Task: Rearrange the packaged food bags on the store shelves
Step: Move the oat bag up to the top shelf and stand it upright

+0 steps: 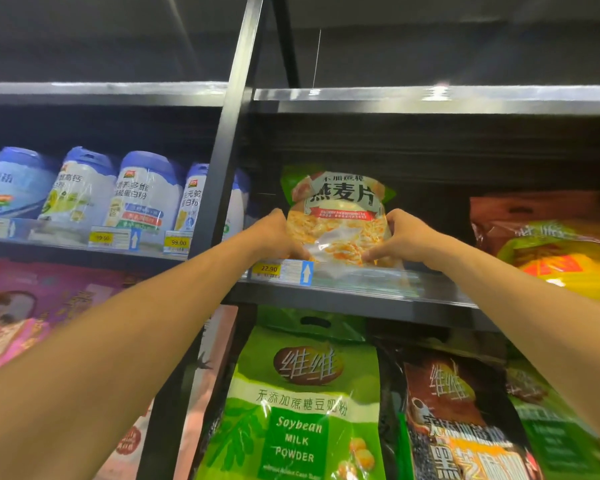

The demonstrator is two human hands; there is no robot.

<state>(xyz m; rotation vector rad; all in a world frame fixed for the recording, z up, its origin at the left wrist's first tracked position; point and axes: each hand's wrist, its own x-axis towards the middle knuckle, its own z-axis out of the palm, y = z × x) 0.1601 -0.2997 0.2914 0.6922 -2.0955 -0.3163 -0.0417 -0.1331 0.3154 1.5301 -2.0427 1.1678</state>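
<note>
Both hands (pixel 274 237) around oat bag (pixel 338 209)

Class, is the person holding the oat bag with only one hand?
No: the left hand and right hand each grip one side of the oat bag.

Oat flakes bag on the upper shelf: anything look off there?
The oat flakes bag stands alone, held by the left hand and right hand, its bottom overhanging the shelf edge. No tear or spill shows.
</note>
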